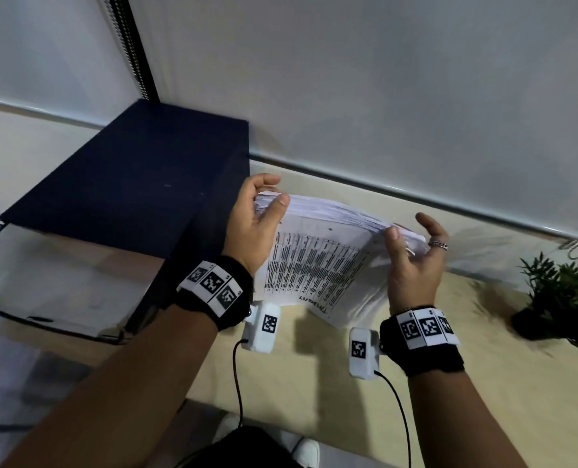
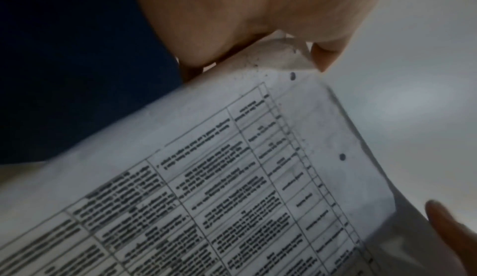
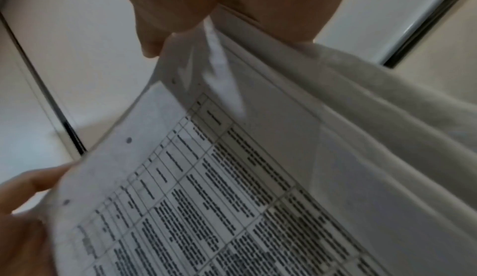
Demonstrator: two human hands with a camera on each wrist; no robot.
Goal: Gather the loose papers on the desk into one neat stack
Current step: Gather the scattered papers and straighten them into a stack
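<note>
While the bundle of papers (image 1: 318,265) is held on edge above the desk (image 1: 314,373), just to the right of the dark box (image 1: 129,184), slippage is the main hazard. Both hands grasp the upper corners only. The left hand (image 1: 252,228) pinches its corner between thumb and fingers; the right hand (image 1: 412,265) pinches the opposite corner with the thumb in front, its index finger lifted clear of the sheets. The lower part of the bundle hangs unsupported.

Likely faults, as a judgement:
- Sheets sliding out of the bottom, caused by light pinch pressure on a thick bundle.
- Corners creasing, caused by the full weight being carried at two points. The left wrist view shows the gripped corner already curled.
- Edges staying uneven, caused by tapping the bundle down at a tilt. It currently slopes down from the box side.
- Contact with the box wall when the bundle is lowered, since the left hand is close beside it.

Appearance of the papers: white sheets, many deep, with the top edges fanned and not flush. The facing page carries a printed table with dense text rows, two punched holes near one edge, and a handwritten note at its lower edge. The page bows toward the camera.
</note>
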